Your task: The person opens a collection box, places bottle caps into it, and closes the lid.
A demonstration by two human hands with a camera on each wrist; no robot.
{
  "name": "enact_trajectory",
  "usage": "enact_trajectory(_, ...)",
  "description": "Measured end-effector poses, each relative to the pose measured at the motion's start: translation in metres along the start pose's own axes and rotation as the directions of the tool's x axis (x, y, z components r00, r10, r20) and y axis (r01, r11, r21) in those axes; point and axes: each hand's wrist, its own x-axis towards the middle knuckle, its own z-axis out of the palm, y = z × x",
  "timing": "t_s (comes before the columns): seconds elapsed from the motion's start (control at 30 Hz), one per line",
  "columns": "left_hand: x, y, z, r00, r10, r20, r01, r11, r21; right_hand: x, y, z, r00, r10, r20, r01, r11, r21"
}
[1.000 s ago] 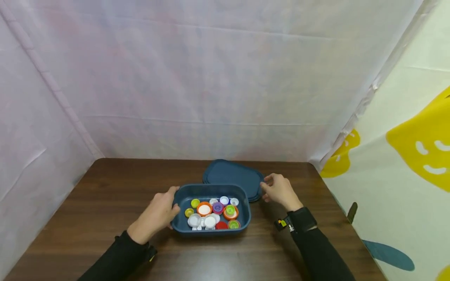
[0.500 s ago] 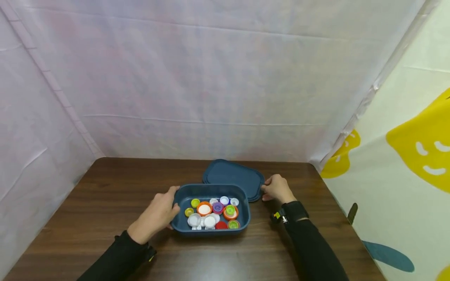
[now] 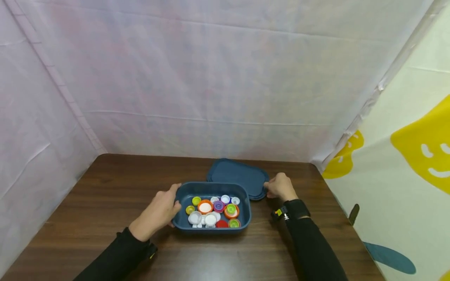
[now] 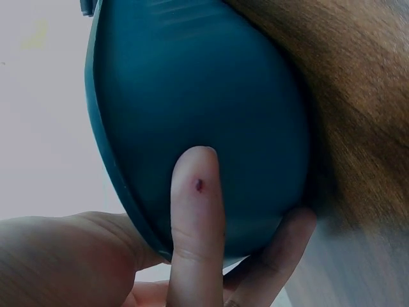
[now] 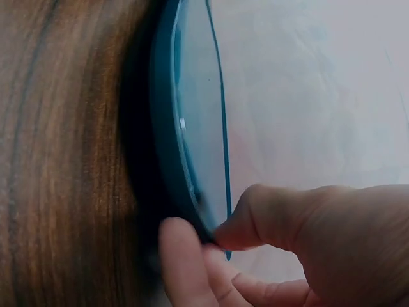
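Observation:
A dark blue rectangular box [image 3: 212,230], uncovered at the top, stands on the table. Bottle caps [image 3: 218,206] in white, orange, purple, yellow-green and red lie inside it. My left hand [image 3: 158,212] grips the box's left end, thumb at the rim; its fingers press the outer wall [image 4: 211,96] in the left wrist view. Behind the box, partly hidden by it, is a flat dark blue lid [image 3: 239,175]. My right hand [image 3: 281,187] pinches the lid's right edge; in the right wrist view, thumb and fingertip meet at the lid's rim [image 5: 169,128].
The brown wooden table [image 3: 81,218] ends at a pale cloth wall [image 3: 211,78] just behind the lid. Another cloth [image 3: 386,195] with yellow printed shapes hangs along the right side.
My right hand has closed its fingers onto the lid's edge, and the lid sits slightly farther right. The head view has shifted a little. My left hand keeps its grip on the box.

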Motion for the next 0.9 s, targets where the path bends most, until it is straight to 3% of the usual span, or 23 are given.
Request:
enact_trajectory(0.13, -0.001, -0.001, 0.0, 1.0, -0.003, 0.002, 0.003, 1.0, -0.005, -0.004, 0.003, -0.002, 0.999, 0.002, 0.037, -0.007, 0.993, 0.119)
enact_trajectory(0.3, -0.001, -0.003, 0.0, 1.0, -0.004, 0.005, 0.004, 1.0, 0.004, -0.005, 0.003, -0.006, 0.993, 0.026, 0.119, -0.062, 0.949, 0.309)
enact_trajectory(0.47, 0.001, -0.004, 0.001, 1.0, 0.006, 0.006, -0.006, 1.0, 0.019, -0.005, 0.002, -0.01, 0.988, 0.023, 0.155, -0.083, 0.917, 0.391)
enact_trajectory(0.73, 0.0, -0.002, -0.002, 1.0, 0.0, -0.004, 0.0, 1.0, 0.005, -0.012, 0.003, -0.008, 0.997, -0.062, 0.043, 0.038, 0.906, 0.421)
enact_trajectory(0.9, -0.001, -0.001, -0.005, 1.0, -0.004, 0.006, 0.004, 0.999, 0.039, -0.02, 0.001, -0.011, 0.985, -0.166, -0.048, 0.172, 0.917, 0.36)
